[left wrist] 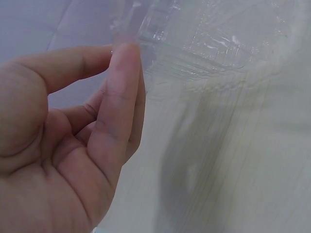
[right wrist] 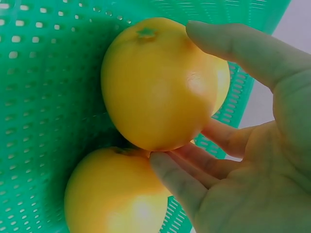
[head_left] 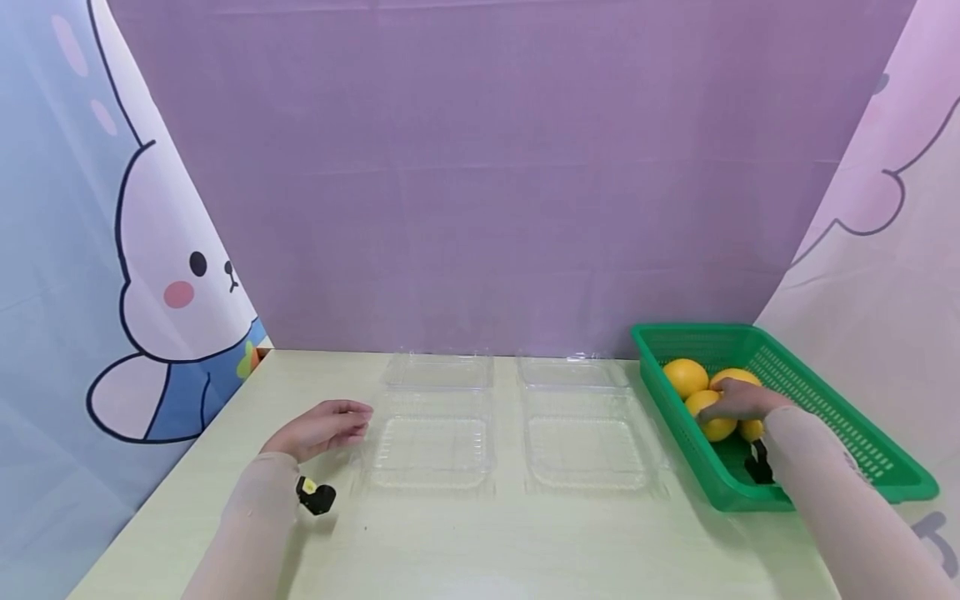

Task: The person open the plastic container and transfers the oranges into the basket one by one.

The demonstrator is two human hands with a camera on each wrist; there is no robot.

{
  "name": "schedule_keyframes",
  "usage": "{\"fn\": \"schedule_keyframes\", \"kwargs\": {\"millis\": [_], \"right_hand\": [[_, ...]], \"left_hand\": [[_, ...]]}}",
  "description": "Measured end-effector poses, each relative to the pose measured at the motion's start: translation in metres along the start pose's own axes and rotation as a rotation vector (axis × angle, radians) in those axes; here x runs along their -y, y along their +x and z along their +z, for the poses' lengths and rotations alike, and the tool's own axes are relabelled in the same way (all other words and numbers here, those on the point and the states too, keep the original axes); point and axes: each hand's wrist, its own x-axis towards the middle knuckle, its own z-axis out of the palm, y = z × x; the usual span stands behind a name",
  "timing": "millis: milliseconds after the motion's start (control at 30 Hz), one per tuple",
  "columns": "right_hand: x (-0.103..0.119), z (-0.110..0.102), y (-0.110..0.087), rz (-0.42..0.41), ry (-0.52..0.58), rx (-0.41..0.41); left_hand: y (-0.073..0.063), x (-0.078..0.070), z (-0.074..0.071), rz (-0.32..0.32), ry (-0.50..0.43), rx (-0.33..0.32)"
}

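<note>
My right hand (head_left: 738, 400) is in the green basket (head_left: 675, 450). Its thumb and fingers curl round an orange (right wrist: 158, 87), thumb on one side and fingers on the other. A second orange (right wrist: 116, 194) lies right at the fingertips, and more show beside and partly under the hand. On the left, my left hand (head_left: 318, 427) hovers by the near edge of a clear plastic clamshell box (head_left: 431, 450). Close up, the left thumb and fingertips (left wrist: 124, 73) come together loosely, overlapping the clear rim in the left wrist view.
A second clear clamshell box (head_left: 588, 450) lies opened beside the first, both lids (head_left: 573, 372) toward the back. The pale wooden table (head_left: 480, 550) meets a purple cloth (head_left: 480, 183) behind. Printed curtains (head_left: 45, 250) hang at both sides.
</note>
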Motion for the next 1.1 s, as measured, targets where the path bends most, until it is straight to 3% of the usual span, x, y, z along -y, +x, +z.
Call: {"fn": "schedule_keyframes", "kwargs": {"millis": [300,1100], "right_hand": [[0.002,-0.004,-0.005,-0.063,0.009,-0.055],[0.025,-0.019,-0.024,-0.118,0.073,-0.14]], "left_hand": [[0.0,-0.001,0.001,-0.002,0.02,-0.011],[0.001,0.001,0.0,0.0,0.018,-0.006]]}}
